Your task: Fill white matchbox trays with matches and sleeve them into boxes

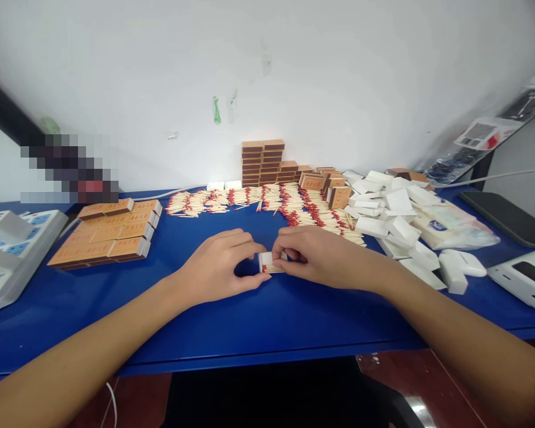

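A small white matchbox tray (266, 262) with matches in it lies on the blue table (267, 321), held between both hands. My left hand (218, 264) curls around its left end, thumb and forefinger pinched on it. My right hand (314, 255) grips its right end with bent fingers. A long spread of red-tipped matches (267, 202) lies just behind the hands.
Flat rows of orange matchbox sleeves (111, 232) sit at the left, a stack of them (263, 161) stands at the wall. White inner trays (392, 214) are heaped at the right beside a plastic bag (455, 229). A power strip (9, 249) lies far left, a white device (524, 276) far right.
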The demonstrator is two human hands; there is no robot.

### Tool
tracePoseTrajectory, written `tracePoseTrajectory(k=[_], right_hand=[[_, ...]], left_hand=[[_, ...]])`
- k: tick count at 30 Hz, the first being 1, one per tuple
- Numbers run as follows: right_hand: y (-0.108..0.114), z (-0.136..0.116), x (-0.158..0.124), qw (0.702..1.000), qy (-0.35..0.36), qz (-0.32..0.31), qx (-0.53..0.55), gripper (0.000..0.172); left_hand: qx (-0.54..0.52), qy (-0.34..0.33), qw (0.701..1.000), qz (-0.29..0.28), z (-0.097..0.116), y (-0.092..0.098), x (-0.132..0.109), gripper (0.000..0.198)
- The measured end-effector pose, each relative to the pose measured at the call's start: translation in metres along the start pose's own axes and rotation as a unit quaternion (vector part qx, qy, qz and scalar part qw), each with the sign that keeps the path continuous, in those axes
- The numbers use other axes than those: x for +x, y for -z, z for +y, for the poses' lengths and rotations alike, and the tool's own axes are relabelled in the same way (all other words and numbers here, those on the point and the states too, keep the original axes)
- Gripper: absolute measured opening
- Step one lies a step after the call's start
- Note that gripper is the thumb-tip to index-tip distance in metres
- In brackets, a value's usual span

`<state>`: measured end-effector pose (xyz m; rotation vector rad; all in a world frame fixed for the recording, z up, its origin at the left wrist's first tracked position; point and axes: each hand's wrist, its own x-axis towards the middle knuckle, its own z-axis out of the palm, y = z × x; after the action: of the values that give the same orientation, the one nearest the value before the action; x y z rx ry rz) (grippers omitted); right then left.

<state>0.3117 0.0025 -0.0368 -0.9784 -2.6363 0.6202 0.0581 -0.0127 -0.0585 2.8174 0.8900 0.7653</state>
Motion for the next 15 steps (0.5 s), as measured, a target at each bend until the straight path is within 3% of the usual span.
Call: tracePoseTrajectory(k=[6, 10, 15], right_hand=[[0.012, 0.007, -0.003, 0.999, 0.020, 0.030, -0.016, 0.018], [0.037, 0.029, -0.010, 0.996, -0.045, 0.074, -0.028, 0.022], [0.050, 0.053, -0.013, 0.994, -0.099, -0.024, -0.047, 0.020]], left_hand=[[-0.009, 0.013, 1.000, -0.007, -0.001, 0.002, -0.001, 0.025], [-0.023, 0.042, 0.999, -0.022, -0.004, 0.004, -0.002, 0.025], [-0.036, 0.066, 0.996, -0.040, -0.007, 0.006, -0.003, 0.027]])
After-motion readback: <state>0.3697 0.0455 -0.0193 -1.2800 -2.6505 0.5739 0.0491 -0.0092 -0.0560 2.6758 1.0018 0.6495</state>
